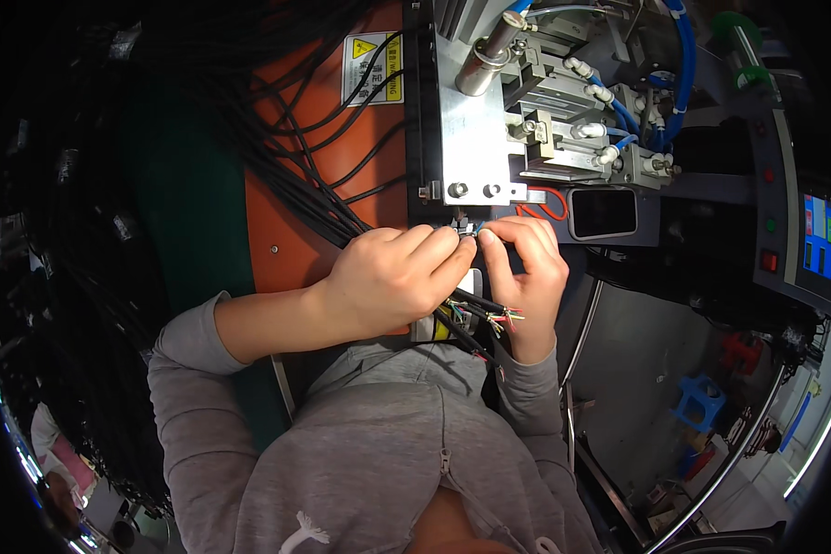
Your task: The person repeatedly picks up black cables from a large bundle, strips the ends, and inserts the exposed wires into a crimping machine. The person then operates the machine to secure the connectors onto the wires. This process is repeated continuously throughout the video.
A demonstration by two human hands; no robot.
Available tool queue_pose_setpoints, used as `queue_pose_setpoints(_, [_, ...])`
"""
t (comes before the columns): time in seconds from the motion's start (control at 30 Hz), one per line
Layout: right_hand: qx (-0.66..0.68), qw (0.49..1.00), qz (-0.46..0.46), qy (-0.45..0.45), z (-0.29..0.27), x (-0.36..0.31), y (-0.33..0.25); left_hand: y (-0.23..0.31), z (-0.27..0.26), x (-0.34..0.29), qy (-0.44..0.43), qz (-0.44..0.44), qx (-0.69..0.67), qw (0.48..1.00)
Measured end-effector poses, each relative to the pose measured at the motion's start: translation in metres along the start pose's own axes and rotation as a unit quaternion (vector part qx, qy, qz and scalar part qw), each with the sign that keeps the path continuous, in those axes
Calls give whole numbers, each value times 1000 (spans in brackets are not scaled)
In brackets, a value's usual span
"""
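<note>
My left hand [392,270] is closed, thumb and forefinger pinched at a small dark and metallic piece [464,227] just below the machine's plate. What exactly lies within that pinch is hidden by the fingers. Close beside it, my right hand [534,277] pinches a thin blue wire [481,226]. Black cables [328,210] come from the upper left and pass behind my left hand. Below the hand, their stripped ends show fine coloured wires [505,319], red, yellow and green among them, hanging near my right wrist.
A metal machine head [475,138] with pneumatic cylinders [563,143] and blue air hoses [685,65] stands ahead. Right of it lie a phone [603,213] and a red cord [552,198]. Black cables hang along the left; a control panel [774,198] stands far right.
</note>
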State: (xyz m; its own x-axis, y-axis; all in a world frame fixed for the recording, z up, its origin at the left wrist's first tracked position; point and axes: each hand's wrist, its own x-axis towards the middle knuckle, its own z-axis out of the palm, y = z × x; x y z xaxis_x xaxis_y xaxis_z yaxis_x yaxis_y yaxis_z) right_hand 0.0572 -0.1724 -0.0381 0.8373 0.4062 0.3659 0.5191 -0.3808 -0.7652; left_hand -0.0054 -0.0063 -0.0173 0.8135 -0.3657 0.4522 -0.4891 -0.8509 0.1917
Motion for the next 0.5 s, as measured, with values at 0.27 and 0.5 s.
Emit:
queue_pose_setpoints(0.27, [-27, 999, -25, 12, 8, -1, 3, 6, 2, 3, -17, -51, 35, 998])
queue_pose_setpoints(0.5, [179, 971, 154, 17, 19, -8, 17, 0, 5, 3, 18, -40, 23, 999])
